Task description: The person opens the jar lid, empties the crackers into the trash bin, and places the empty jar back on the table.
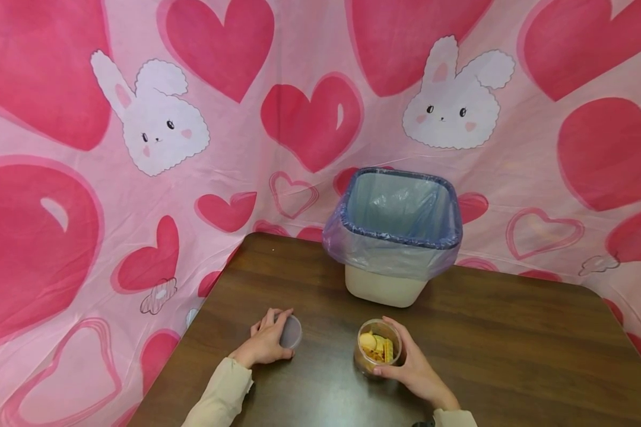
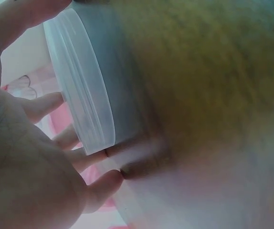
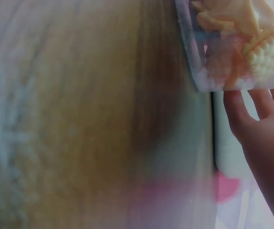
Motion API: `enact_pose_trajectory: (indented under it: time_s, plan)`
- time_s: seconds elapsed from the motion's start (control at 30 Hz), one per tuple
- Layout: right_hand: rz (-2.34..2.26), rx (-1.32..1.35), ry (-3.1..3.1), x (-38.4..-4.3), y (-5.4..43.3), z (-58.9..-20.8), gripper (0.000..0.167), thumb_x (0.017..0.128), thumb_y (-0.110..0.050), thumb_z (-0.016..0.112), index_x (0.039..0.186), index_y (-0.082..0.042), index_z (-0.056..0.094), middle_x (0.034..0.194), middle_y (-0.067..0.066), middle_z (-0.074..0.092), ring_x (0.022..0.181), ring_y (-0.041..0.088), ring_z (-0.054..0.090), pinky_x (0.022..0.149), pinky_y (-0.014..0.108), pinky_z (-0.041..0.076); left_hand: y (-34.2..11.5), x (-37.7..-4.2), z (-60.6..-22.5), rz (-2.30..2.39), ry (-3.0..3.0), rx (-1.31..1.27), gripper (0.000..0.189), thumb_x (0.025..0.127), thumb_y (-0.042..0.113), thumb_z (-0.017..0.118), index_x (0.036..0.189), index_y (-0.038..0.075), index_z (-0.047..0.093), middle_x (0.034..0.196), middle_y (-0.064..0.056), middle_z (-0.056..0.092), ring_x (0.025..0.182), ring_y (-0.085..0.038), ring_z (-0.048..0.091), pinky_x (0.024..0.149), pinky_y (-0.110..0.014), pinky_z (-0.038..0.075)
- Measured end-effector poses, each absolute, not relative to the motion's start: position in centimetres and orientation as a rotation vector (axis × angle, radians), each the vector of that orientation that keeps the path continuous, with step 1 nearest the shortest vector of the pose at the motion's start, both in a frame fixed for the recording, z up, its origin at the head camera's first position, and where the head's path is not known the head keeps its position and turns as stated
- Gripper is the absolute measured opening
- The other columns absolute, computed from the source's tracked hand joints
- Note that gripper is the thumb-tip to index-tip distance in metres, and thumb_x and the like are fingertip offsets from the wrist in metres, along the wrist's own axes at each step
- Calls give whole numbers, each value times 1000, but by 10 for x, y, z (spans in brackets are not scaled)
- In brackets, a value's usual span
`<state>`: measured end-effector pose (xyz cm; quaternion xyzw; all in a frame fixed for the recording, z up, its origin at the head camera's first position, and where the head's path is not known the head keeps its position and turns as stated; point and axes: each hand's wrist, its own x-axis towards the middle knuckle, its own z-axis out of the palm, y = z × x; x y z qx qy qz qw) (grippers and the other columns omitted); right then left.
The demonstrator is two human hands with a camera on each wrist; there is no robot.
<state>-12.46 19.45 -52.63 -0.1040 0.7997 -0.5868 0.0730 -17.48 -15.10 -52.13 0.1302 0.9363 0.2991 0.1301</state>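
A clear round jar (image 1: 368, 366) with crackers (image 1: 380, 346) inside stands uncovered on the table, right of the middle in the head view. My right hand (image 1: 418, 372) grips it from the right, thumb on the near side and fingers around the far side. In the right wrist view a ridged cracker (image 3: 267, 55) shows through the jar's wall, above the fingers. Left of the jar, a translucent round lid (image 1: 292, 333) lies at the tabletop. My left hand (image 1: 267, 343) holds the lid by its edge between thumb and fingers, as the left wrist view also shows.
Beyond the hands stands a cream bin (image 1: 384, 289) lined with a bluish plastic bag (image 1: 395, 204), its mouth open. Under everything is a dark brown wooden table (image 1: 513, 332). A pink cloth (image 1: 299, 59) with hearts and rabbits hangs behind and to the left.
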Motion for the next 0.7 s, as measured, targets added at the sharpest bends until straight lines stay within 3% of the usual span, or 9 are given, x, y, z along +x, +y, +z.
enact_pose_trajectory:
  time_s: [0.23, 0.43, 0.6, 0.7]
  plan:
    - [-1783, -321, 2394, -124, 195, -528, 94, 72, -15, 84, 149, -15, 30, 142, 9, 48, 123, 14, 49, 98, 16, 36, -150, -176, -519, 852, 2748, 404, 93, 66, 22, 86, 144, 8, 37, 131, -18, 37, 121, -37, 40, 97, -66, 24]
    - [-1795, -341, 2424, -123, 194, -528, 92, 72, -16, 85, 147, -20, 33, 142, 9, 48, 126, 21, 48, 99, 16, 36, -150, -179, -514, 844, 2740, 404, 97, 65, 27, 88, 145, 9, 36, 135, -19, 36, 121, -37, 41, 93, -62, 28]
    - [-1803, -328, 2423, -122, 193, -529, 93, 71, -17, 85, 148, -13, 32, 142, 8, 48, 127, 21, 48, 100, 14, 35, -151, -184, -508, 879, 2743, 387, 89, 74, 36, 82, 146, 8, 36, 139, -19, 34, 123, -38, 43, 91, -59, 30]
    - [-1806, -319, 2428, -122, 193, -530, 93, 71, -17, 85, 148, -15, 33, 142, 7, 48, 127, 20, 48, 100, 14, 34, -150, -189, -500, 926, 2775, 383, 78, 83, 40, 73, 145, 7, 38, 139, -19, 36, 125, -38, 43, 94, -59, 31]
